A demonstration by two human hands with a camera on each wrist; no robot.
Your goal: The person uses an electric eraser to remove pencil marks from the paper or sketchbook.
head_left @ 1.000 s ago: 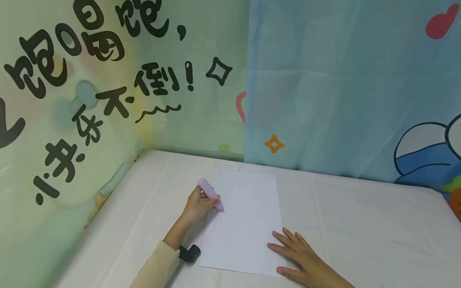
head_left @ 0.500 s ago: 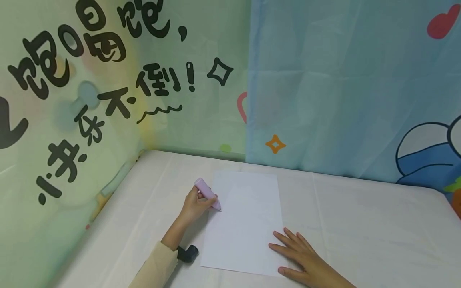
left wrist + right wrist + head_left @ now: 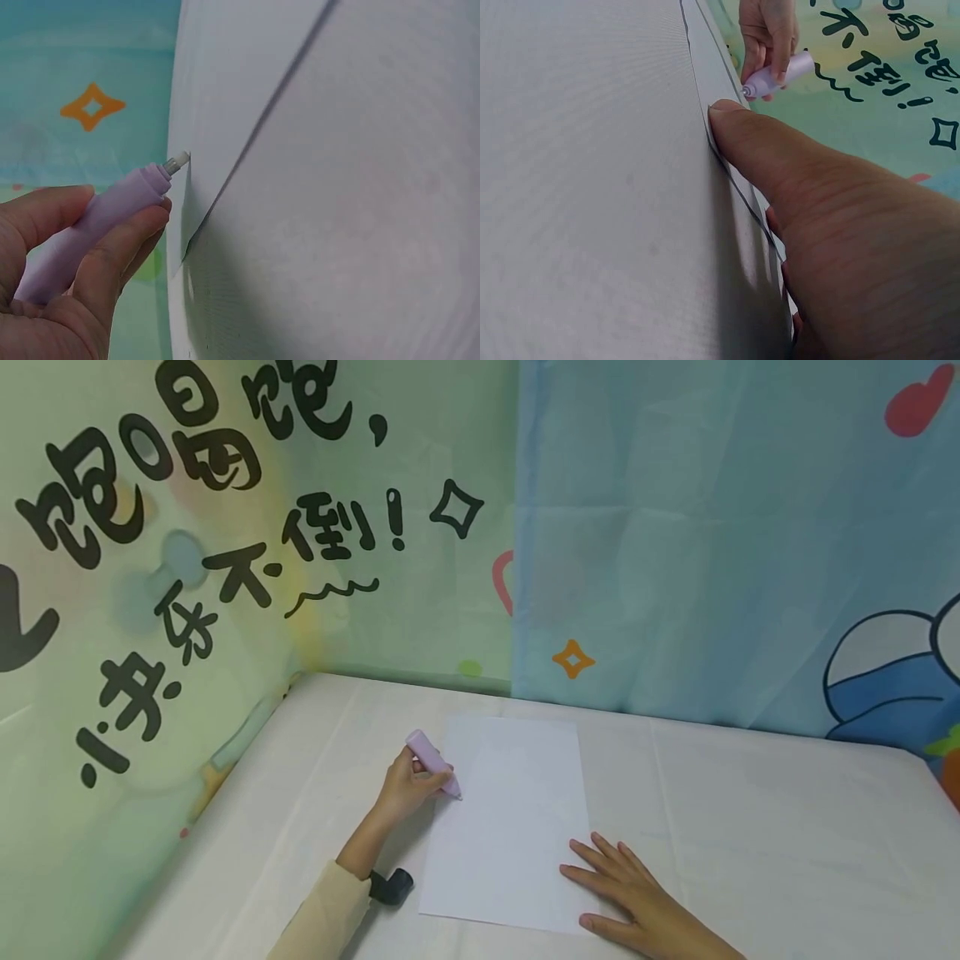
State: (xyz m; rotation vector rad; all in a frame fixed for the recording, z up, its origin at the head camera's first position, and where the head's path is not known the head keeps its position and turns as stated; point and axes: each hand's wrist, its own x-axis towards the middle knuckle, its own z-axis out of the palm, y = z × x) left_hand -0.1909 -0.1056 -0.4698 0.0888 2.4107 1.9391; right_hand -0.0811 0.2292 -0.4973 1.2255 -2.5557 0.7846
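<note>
The pen [image 3: 432,763], gripped in the left hand [image 3: 408,789] with its tip at the left edge of the paper [image 3: 510,827] on the desk [image 3: 750,827], probably wants light pressure while the flat, spread right hand [image 3: 626,897] pins the near corner.

Pen [image 3: 432,762]: lilac plastic barrel, smooth, faint sheen; whitish tip. Sheet [image 3: 513,827]: plain white paper, matt, flat. Table cover [image 3: 750,827]: white cloth, matt, soft creases, fine weave in wrist views. Backdrops [image 3: 675,527]: thin printed fabric, fold lines, matt.
</note>
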